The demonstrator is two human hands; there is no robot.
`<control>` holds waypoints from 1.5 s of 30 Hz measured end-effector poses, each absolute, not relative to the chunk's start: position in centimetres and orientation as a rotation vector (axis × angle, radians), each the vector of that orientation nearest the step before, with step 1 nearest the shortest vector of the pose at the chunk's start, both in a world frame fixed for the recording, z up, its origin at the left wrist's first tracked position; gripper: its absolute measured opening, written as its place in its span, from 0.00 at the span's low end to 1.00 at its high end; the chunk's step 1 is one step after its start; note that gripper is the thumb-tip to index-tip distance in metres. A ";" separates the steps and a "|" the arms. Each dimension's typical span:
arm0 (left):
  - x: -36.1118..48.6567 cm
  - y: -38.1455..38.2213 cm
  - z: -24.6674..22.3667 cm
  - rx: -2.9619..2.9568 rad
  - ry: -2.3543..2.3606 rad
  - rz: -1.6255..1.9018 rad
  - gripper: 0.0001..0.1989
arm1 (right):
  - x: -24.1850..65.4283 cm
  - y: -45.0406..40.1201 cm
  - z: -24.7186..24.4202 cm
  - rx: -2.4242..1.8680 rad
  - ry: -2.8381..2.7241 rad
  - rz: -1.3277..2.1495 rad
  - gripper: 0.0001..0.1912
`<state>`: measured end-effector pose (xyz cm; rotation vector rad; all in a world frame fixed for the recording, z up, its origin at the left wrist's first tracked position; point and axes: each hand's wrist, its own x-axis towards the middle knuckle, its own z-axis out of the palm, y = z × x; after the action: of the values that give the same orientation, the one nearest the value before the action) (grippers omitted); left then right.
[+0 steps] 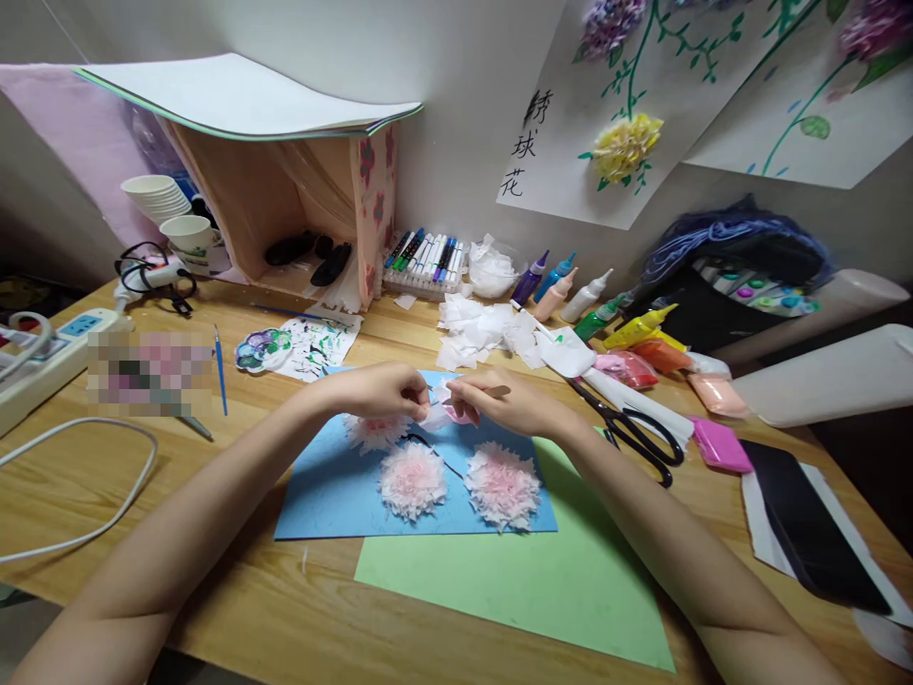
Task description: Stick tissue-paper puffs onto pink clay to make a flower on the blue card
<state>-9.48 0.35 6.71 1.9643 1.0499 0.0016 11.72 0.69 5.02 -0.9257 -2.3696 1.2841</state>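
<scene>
On a blue sheet [328, 504] lie fluffy pink-and-white paper flowers, two in front [412, 480] [503, 485] and one [375, 430] partly behind my left wrist. My left hand [396, 388] is closed, its fingertips pinching a small piece of thin white paper [437, 417] above the sheet's back part. Close beside it, my right hand [492, 398] is closed around a thin brownish stick-like tool [497, 391]. A bit of pink [456, 413] shows under its fingers. Dark stem lines run between the flowers. The tool's tip is hidden.
Behind my hands are white paper scraps [477, 328], a marker box [426, 262] and paint bottles [563, 290]. Black scissors [631, 428] lie right of my right wrist. A green sheet [514, 590] sits under the blue one. A blue brush [221, 371] and white cable [135, 504] are left.
</scene>
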 end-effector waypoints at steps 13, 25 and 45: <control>-7.4 -0.4 3.2 2.087 1.383 0.197 0.10 | 12.0 1.2 4.8 -1.015 -2.363 1.150 0.25; -6.5 -1.0 3.3 2.151 1.545 0.247 0.11 | 11.7 0.0 6.3 -0.932 -2.439 1.033 0.27; -7.3 0.1 3.2 2.155 1.578 0.147 0.11 | 11.2 0.7 3.9 -1.078 -2.216 1.171 0.27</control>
<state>-7.26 0.14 3.22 2.1548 1.5781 0.1468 11.19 0.67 3.89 -1.0781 -2.2157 1.1708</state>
